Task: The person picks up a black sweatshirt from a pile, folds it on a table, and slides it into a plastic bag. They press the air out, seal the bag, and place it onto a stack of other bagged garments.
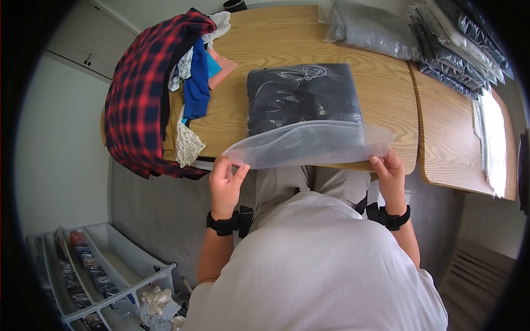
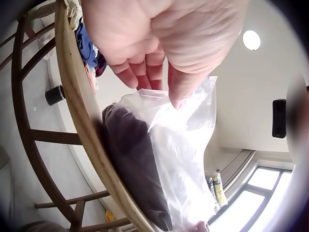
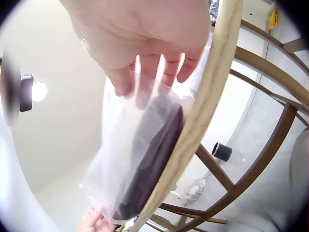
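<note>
A folded dark garment [image 1: 301,99] lies inside a clear plastic bag [image 1: 309,146] on the wooden table, a pale outline drawing near its far edge. The bag's mouth end reaches over the table's near edge toward the person. At its left corner my left hand [image 1: 225,185] pinches the plastic between thumb and fingers. My right hand [image 1: 390,179] pinches the opposite corner the same way. Both wrist views show the plastic [image 2: 178,145] drawn out from the dark folded cloth [image 3: 152,159], with thumb and fingers on either side of the film.
A red plaid shirt [image 1: 141,91] and several small clothes, one blue [image 1: 196,83], lie at the table's left. Bagged garments [image 1: 375,30] are stacked at the back right. White plastic sheets [image 1: 491,143] hang over the right edge. A divided bin [image 1: 118,300] stands at lower left.
</note>
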Motion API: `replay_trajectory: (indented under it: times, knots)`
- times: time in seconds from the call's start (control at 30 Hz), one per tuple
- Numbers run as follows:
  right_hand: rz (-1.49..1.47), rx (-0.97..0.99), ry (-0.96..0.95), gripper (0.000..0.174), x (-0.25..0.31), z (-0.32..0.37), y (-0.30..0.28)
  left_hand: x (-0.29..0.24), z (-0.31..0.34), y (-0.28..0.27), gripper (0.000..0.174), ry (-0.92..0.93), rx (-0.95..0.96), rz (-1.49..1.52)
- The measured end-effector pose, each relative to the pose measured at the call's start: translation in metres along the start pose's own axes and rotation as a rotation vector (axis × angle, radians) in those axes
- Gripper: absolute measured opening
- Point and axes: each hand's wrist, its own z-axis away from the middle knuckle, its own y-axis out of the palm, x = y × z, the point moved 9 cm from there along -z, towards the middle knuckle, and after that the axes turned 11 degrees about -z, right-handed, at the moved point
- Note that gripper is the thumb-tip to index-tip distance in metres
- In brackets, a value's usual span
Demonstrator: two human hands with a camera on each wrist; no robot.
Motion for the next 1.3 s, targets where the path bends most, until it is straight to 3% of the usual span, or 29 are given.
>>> replay_trajectory:
  times: [0.03, 0.1, 0.13, 0.27, 0.33, 0.37, 0.43, 0.47, 0.5, 0.57, 0.67, 0.73, 0.77, 0.83, 0.9, 0.97, 1.03, 1.1, 1.13, 1.2, 1.23, 1.3]
  knots:
    - [0.038, -0.033, -0.128, 0.011, 0.01, 0.005, -0.003, -0.002, 0.001, 0.004, 0.029, 0.0, -0.001, 0.008]
    - [0.08, -0.03, -0.168, 0.014, 0.012, 0.014, -0.01, -0.018, 0.003, 0.015, 0.035, 0.096, 0.021, 0.159]
    - [0.112, -0.029, -0.205, 0.018, 0.015, 0.017, -0.014, -0.023, 0.004, 0.016, 0.041, 0.163, 0.047, -0.051]
    - [0.209, 0.143, -0.262, 0.023, 0.021, 0.021, -0.018, -0.002, 0.011, 0.021, 0.042, 0.048, 0.047, 0.077]
    - [0.376, 0.24, -0.339, 0.03, 0.034, 0.014, 0.0, -0.005, 0.012, 0.019, 0.039, 0.161, 0.094, -0.222]
    - [0.377, 0.24, -0.332, 0.03, 0.032, 0.012, 0.0, -0.002, 0.012, 0.018, 0.039, 0.155, 0.098, -0.221]
    - [0.73, 0.139, -0.421, 0.036, 0.032, 0.009, -0.001, -0.039, 0.018, 0.024, 0.034, 0.502, 0.116, -0.463]
    - [0.731, 0.144, -0.414, 0.036, 0.031, 0.005, 0.0, -0.055, 0.019, 0.028, 0.035, 0.6, 0.077, -0.567]
    - [0.765, 0.182, -0.449, 0.035, 0.033, 0.001, 0.005, -0.057, 0.016, 0.029, 0.035, 0.593, 0.078, -0.566]
    - [0.833, 0.259, -0.525, 0.034, 0.038, -0.003, 0.015, -0.069, 0.023, 0.038, 0.037, 0.788, 0.069, -0.764]
    - [0.786, 0.342, -0.549, 0.024, 0.039, -0.004, 0.024, -0.071, 0.027, 0.039, 0.033, 0.859, 0.068, -0.725]
    - [0.65, 0.314, -0.434, 0.02, 0.027, -0.01, 0.01, -0.078, 0.026, 0.04, 0.03, 0.895, 0.073, -0.661]
    - [0.508, 0.29, -0.32, 0.017, 0.019, -0.014, 0.001, -0.077, 0.019, 0.039, 0.025, 0.818, 0.132, -0.56]
    - [0.529, 0.295, -0.317, 0.014, 0.025, -0.017, 0.002, -0.072, 0.013, 0.042, 0.02, 0.736, 0.193, -0.457]
    - [0.546, 0.301, -0.318, 0.012, 0.029, -0.015, 0.004, -0.055, 0.003, 0.035, 0.012, 0.543, 0.144, -0.331]
    - [0.56, 0.012, 0.193, 0.016, -0.004, -0.015, -0.032, -0.035, 0.002, 0.036, 0.008, 0.44, 0.142, -0.286]
    - [0.51, -0.011, 0.089, 0.02, 0.01, -0.013, -0.02, -0.033, 0.001, 0.037, 0.009, 0.336, 0.134, -0.241]
    - [0.405, -0.05, -0.113, 0.032, 0.031, -0.012, -0.008, -0.015, 0.0, 0.038, 0.024, -0.038, 0.091, 0.002]
    - [0.405, -0.048, -0.113, 0.032, 0.027, -0.012, -0.009, -0.02, -0.002, 0.04, 0.024, -0.039, 0.089, 0.002]
    - [0.422, -0.144, -0.189, 0.035, 0.023, -0.009, -0.018, -0.004, -0.004, 0.048, 0.036, -0.283, 0.092, 0.139]
    - [0.423, -0.143, -0.189, 0.035, 0.021, -0.007, -0.017, -0.002, -0.006, 0.051, 0.036, -0.284, 0.091, 0.139]
    - [0.309, -0.275, -0.003, 0.036, 0.003, -0.002, -0.023, 0.017, -0.005, 0.059, 0.038, -0.457, 0.119, 0.146]
